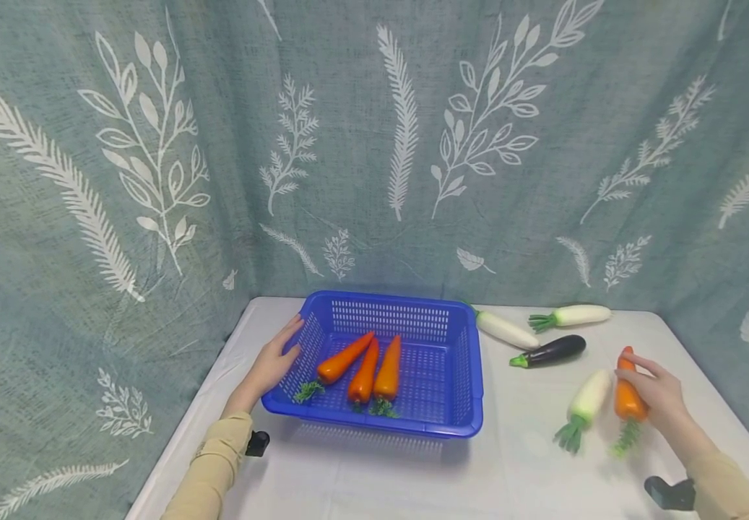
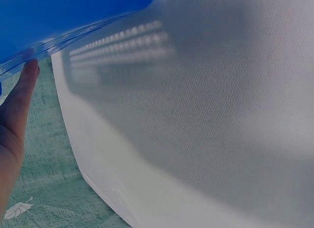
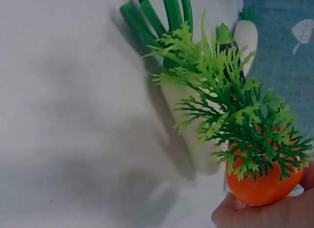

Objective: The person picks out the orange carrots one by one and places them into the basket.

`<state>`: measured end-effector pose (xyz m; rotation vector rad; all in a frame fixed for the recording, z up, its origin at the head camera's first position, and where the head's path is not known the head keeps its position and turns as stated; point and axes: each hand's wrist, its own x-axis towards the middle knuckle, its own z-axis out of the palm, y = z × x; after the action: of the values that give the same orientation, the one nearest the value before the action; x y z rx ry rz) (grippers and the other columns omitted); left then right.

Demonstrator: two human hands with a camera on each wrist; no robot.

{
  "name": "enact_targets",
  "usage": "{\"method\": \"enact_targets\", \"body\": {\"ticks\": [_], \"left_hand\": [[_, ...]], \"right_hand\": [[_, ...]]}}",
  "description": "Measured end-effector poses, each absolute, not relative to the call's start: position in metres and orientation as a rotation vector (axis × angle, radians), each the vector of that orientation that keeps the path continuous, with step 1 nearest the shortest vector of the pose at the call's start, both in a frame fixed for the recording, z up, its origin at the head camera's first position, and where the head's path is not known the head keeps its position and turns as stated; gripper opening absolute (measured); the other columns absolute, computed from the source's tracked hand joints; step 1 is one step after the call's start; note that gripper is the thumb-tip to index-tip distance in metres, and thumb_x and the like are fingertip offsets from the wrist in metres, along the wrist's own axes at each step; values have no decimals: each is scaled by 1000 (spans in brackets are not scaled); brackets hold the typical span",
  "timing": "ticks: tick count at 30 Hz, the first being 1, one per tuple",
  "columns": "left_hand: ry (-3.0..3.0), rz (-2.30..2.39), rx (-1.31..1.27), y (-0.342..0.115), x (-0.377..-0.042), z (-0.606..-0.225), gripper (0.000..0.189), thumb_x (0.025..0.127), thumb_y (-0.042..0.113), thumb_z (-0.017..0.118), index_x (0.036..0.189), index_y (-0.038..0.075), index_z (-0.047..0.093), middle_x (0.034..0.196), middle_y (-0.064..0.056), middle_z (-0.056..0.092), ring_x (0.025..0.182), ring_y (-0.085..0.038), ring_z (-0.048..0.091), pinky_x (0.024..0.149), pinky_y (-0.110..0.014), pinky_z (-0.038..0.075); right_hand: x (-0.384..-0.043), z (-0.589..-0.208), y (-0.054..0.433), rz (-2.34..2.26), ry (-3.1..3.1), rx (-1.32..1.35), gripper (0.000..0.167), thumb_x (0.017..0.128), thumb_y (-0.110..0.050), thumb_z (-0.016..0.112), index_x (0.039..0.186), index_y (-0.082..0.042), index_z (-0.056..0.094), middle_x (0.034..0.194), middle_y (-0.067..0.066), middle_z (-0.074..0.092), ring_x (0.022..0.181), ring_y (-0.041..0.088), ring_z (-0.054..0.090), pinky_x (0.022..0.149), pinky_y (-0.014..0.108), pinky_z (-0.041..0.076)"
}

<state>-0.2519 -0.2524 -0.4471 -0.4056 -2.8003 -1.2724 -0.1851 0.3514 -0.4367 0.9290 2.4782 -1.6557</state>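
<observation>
On the table stands a blue plastic basket (image 1: pixel 374 425) with three orange carrots inside, one of them the left carrot (image 1: pixel 346 359). My left hand (image 1: pixel 271 363) rests against the basket's left side, its fingers fairly straight along the rim; a digit touches the rim in the left wrist view. Over at the right, my right hand (image 1: pixel 660 393) grips another carrot (image 1: pixel 628 399), thumb and fingers around its body. That carrot's tip points away from me, and its leafy green top (image 3: pixel 245 125) fills much of the right wrist view. Just left of it lies a white radish (image 1: pixel 591 393) with green stems.
Behind these lie a dark eggplant (image 1: pixel 556 350) and two more white radishes, one near the basket (image 1: pixel 507 331) and one by the back edge (image 1: pixel 583 314). A white cloth (image 1: pixel 517 462) covers the table. Patterned green curtains (image 1: pixel 348 144) hang at the back and sides.
</observation>
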Motion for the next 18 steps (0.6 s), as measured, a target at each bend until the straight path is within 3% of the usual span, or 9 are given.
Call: {"method": "enact_targets", "body": {"ticks": [12,15,18], "left_hand": [[-2797,-1274,-416,-253,-252,-448,49,97,0,42,145,-4,32,155,-21,23,143,-41,21,118,-55,18],[-2800,-1273,-415,-253,-252,-448,49,97,1,42,145,-3,32,156,-20,23,143,-40,20,118,-54,17],[-2803,-1279,-412,-253,-252,-448,49,97,1,42,145,-3,32,156,-20,22,143,-40,20,118,-54,17]], "right_hand": [[-189,-428,334,-1706,2452,871,66,94,-32,51,149,-6,25,151,32,20,125,43,37,110,52,38],[-189,-425,330,-1710,2436,866,65,94,-32,51,149,-7,25,151,31,20,123,40,39,100,44,47],[-189,-423,326,-1728,2415,856,65,94,-32,53,149,-8,27,151,31,21,119,37,42,80,25,52]]}}
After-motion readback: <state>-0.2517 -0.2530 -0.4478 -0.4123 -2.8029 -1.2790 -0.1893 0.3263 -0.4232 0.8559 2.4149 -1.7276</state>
